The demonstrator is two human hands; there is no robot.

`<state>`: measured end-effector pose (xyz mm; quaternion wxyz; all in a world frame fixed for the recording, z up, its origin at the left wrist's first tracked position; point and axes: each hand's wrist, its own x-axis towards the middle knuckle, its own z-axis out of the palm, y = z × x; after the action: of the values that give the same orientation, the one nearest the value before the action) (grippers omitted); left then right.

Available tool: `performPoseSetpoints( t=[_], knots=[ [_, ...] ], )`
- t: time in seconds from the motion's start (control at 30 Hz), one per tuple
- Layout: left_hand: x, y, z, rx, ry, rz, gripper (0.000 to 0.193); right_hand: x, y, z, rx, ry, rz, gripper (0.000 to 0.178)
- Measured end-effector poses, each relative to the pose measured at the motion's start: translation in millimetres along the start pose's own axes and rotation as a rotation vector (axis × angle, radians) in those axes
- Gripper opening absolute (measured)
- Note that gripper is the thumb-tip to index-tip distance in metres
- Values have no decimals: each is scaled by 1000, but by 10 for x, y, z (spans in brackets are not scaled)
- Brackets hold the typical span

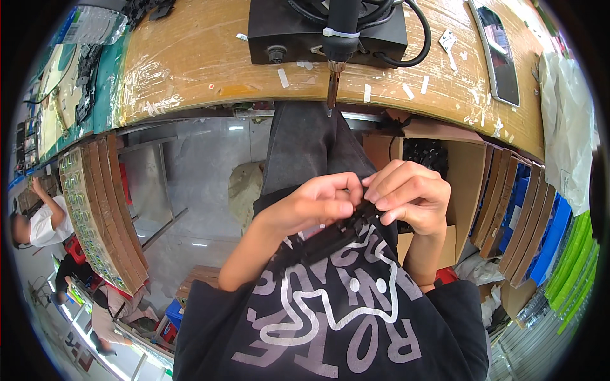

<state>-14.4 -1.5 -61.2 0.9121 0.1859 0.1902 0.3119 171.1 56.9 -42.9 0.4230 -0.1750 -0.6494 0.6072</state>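
Observation:
My left hand (321, 202) and my right hand (412, 193) meet in front of my chest, fingers closed on a long black plastic part (318, 246). The part slants from between my fingertips down to the left, and its dark shape blends into my black shirt. Thumb and fingers of my right hand pinch its upper right end. My left thumb and bent fingers hold it just beside that spot. Whatever small detail lies between the fingertips is hidden.
A tool with a black handle and a pointed metal tip (333, 82) hangs over the bench edge before a black box (267, 35) with cables. A phone (499, 60) lies at the right of the bench (190, 57). Cardboard boxes (467, 190) stand below right; people work at far left.

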Motion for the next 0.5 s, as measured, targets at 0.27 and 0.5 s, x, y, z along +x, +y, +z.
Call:
performPoseSetpoints(
  t=[0.27, 0.5],
  knots=[
    [53, -43, 79, -401, -71, 73, 50, 39, 49, 19, -40, -60, -28, 21],
    [56, 63, 59, -105, 246, 26, 45, 91, 141, 117, -159, -5, -65, 17]
  ],
)
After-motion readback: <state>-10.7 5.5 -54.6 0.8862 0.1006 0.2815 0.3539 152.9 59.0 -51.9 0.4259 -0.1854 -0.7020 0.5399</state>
